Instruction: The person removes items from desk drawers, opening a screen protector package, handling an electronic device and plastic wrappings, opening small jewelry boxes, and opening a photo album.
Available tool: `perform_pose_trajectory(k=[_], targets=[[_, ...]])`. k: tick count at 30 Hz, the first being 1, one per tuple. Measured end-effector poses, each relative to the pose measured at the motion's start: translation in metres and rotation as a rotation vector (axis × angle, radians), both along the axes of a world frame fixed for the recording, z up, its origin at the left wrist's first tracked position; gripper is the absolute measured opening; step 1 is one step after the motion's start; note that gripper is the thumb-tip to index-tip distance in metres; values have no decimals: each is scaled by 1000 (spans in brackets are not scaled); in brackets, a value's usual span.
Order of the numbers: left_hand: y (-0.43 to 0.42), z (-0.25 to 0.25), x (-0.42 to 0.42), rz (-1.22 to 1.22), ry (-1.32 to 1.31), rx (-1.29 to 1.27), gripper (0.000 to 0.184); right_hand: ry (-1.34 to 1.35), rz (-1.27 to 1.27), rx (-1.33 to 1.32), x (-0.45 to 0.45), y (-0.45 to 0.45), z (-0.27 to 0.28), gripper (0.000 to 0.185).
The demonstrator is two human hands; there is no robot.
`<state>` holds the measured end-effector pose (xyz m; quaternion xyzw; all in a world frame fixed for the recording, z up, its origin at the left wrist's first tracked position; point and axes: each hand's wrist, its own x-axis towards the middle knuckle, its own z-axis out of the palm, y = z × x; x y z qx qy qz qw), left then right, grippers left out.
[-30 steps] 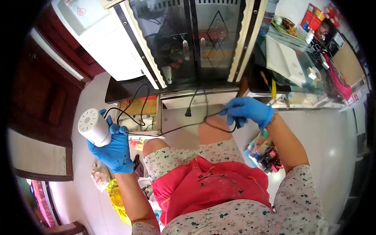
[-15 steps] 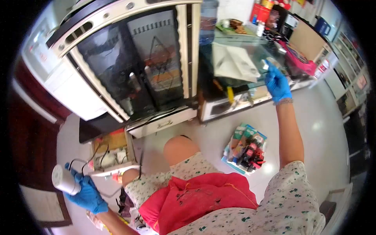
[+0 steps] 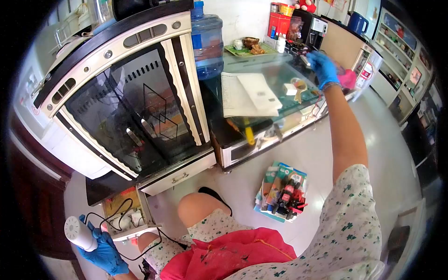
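My left hand (image 3: 105, 252), in a blue glove, is wrapped round a white cylindrical device (image 3: 80, 233) with slots in its round end. A black cord (image 3: 122, 255) runs from beside that hand past an open drawer and across my lap. My right hand (image 3: 324, 70), also gloved in blue, reaches far out over the right part of the glass-topped table (image 3: 242, 65). Its fingertips are bent near some dark items at the table's back; whether they hold anything is too blurred to tell. A small white box (image 3: 290, 89) and a tape roll (image 3: 298, 85) lie nearer.
A dark-glass cabinet (image 3: 140, 107) stands at left, above an open drawer (image 3: 148, 219). Papers (image 3: 249, 95), a water jug (image 3: 206, 44) and a green tray (image 3: 252, 49) are on the table. Books (image 3: 266, 189) with a red and black toy on top lie on the floor.
The view has swung right. My right hand has left the cord and moved over the table, past the small white box. My left hand still holds the white device, now lower left.
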<state>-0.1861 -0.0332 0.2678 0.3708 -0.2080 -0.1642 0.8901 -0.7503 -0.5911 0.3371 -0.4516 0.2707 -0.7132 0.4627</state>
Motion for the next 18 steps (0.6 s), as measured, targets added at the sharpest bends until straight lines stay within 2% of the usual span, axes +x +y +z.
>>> perform_pose_trajectory(k=[2,5,6,7,8,9,12,14,15,16,17,18], targets=[[-5,-3,-4,-2,-96,62,44,239,87,53,16,-16,-4,29],[-19,2,-19,138,-233,215,45,208,84,165,38,-29,-35,35],[-24,5,-20,161,-250,221,45,116,152,190,36,-37,-54,37],[-22,5,-20,191,-268,236,45,343,337,85,11,-71,-84,36],[-19,4,-15,198,-253,239,47,639,120,236,-9,-90,-96,31],[-21,5,-12,158,-206,196,49,845,17,243,-16,-105,-111,32],[-17,15,-12,-34,-42,21,55,1243,-314,84,-65,-135,-127,35],[-18,21,-14,-200,17,-67,59,1417,-605,-14,-91,-149,-124,38],[-17,23,-14,-315,49,-116,61,1430,-713,-82,-95,-149,-122,39],[-18,24,-14,-314,70,-140,62,1385,-762,-172,-88,-143,-115,40],[-20,28,-13,-322,94,-164,63,1249,-701,-294,-65,-126,-106,42],[-32,33,-20,-267,111,-107,63,1057,-511,-378,-21,-101,-107,42]])
